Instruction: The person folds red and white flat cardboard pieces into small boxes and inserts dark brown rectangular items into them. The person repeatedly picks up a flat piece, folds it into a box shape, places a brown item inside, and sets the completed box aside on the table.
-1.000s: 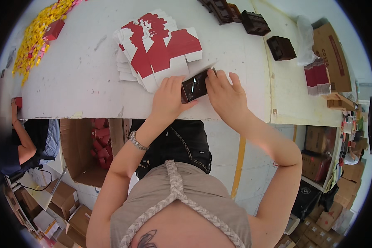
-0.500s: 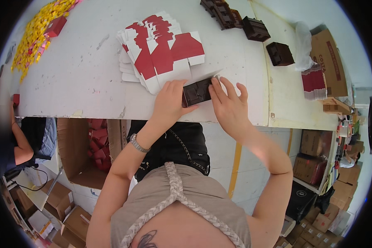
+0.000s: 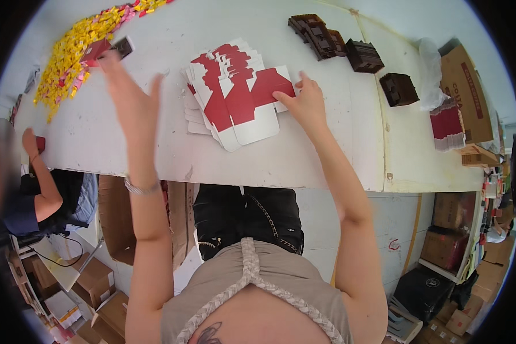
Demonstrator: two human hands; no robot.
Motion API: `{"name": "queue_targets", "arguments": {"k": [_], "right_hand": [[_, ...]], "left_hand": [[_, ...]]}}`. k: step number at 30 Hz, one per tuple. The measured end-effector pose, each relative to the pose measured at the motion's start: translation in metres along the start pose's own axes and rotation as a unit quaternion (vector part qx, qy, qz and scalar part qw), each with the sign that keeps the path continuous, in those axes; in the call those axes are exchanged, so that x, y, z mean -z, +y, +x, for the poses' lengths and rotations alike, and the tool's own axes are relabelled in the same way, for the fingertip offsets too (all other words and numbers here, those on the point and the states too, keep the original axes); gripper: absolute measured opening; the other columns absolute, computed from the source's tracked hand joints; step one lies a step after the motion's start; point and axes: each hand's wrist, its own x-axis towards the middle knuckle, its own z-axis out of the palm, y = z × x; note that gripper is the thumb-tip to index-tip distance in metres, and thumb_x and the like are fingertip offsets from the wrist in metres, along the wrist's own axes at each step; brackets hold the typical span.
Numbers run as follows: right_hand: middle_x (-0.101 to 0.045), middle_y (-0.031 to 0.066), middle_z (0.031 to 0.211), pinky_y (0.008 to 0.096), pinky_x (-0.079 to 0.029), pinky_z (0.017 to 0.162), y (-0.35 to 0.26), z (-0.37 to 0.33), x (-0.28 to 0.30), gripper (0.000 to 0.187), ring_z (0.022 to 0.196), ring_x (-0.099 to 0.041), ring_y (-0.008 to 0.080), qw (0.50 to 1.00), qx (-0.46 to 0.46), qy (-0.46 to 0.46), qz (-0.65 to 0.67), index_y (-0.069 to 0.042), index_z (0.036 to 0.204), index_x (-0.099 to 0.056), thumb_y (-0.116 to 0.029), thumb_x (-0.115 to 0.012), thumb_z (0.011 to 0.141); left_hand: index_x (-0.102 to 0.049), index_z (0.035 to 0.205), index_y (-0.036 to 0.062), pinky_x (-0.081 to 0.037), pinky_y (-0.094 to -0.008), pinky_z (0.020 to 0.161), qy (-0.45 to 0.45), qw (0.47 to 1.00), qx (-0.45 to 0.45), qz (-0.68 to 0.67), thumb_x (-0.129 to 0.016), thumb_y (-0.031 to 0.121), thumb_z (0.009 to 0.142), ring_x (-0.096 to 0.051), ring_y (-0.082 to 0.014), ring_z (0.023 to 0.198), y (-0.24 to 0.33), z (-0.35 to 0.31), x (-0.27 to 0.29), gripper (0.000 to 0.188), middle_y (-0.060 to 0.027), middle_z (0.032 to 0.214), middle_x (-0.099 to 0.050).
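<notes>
My left hand, smeared by motion, stretches to the far left with its thumb spread away from the fingers. At its fingertips lies a small box with a dark top, beside another red box. My right hand is over the right edge of a stack of flat red-and-white cartons. Its thumb lies on the red flap of the top carton, and its other fingers are apart from the thumb, past the carton's edge.
Yellow and pink wrapped pieces are heaped at the far left. Dark brown trays, two dark stacks and red flat cartons are at the right. A co-worker's hand is by a small red box at the left.
The dark-topped box went from between both hands to the far left, beside the red box. My left hand reached out there; my right hand moved up onto the carton stack. The view shifted slightly.
</notes>
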Motion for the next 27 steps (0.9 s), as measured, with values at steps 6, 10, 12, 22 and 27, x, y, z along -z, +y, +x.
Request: {"name": "queue_targets", "arguments": {"k": [6,10,12,22,27], "right_hand": [[-0.058,0.0062,0.085,0.0287,-0.046,0.066,-0.015,-0.025,0.019,0.028,0.072,-0.053,0.0177,0.97,-0.093,-0.095,0.202,-0.001,0.094,-0.06,-0.015,-0.076,0.075],[-0.061,0.0069,0.083,0.0279,-0.045,0.062,-0.046,-0.075,0.066,0.021,0.068,-0.052,0.0173,0.909,-0.077,-0.203,0.357,0.001,0.091,-0.06,-0.007,-0.073,0.076],[-0.062,0.0078,0.083,0.0291,-0.045,0.061,-0.065,-0.087,0.088,0.019,0.069,-0.054,0.0174,0.936,0.063,-0.176,0.297,0.001,0.093,-0.061,-0.005,-0.072,0.078],[-0.052,0.0084,0.124,0.0313,-0.044,0.095,-0.065,-0.148,0.088,0.065,0.11,-0.053,0.0169,0.786,-0.194,-0.295,0.507,-0.003,0.132,-0.041,-0.009,-0.076,0.077],[-0.049,0.0064,0.116,0.0311,-0.038,0.098,-0.059,-0.188,0.082,0.043,0.112,-0.048,0.0149,0.741,-0.207,-0.297,0.566,-0.005,0.105,-0.045,0.001,-0.074,0.074]], "left_hand": [[-0.024,0.144,-0.0016,-0.029,-0.0395,0.11,-0.193,0.88,0.21,-0.38,-0.065,0.021,0.088,-0.027,-0.0309,0.138,0.073,-0.074,-0.003,0.073,-0.0207,0.151,-0.021],[-0.012,0.146,0.0012,-0.048,-0.0347,0.093,-0.182,0.773,0.307,-0.525,-0.07,0.014,0.083,-0.047,-0.0252,0.119,0.105,-0.074,0.015,0.086,-0.0192,0.141,-0.028],[-0.014,0.144,0.0021,-0.054,-0.0305,0.082,-0.217,0.763,0.335,-0.509,-0.073,0.009,0.08,-0.057,-0.0221,0.106,0.117,-0.071,0.035,0.088,-0.0174,0.132,-0.037],[-0.021,0.148,0.001,-0.038,-0.0297,0.093,-0.286,0.579,0.324,-0.692,-0.05,0.03,0.08,-0.048,-0.0155,0.098,0.116,-0.115,0.078,0.079,-0.0086,0.112,-0.047],[-0.023,0.146,-0.0028,-0.042,-0.0313,0.094,-0.302,0.581,0.392,-0.646,-0.053,0.04,0.08,-0.052,-0.0156,0.094,0.099,-0.175,0.081,0.084,-0.0066,0.094,-0.049]]}}
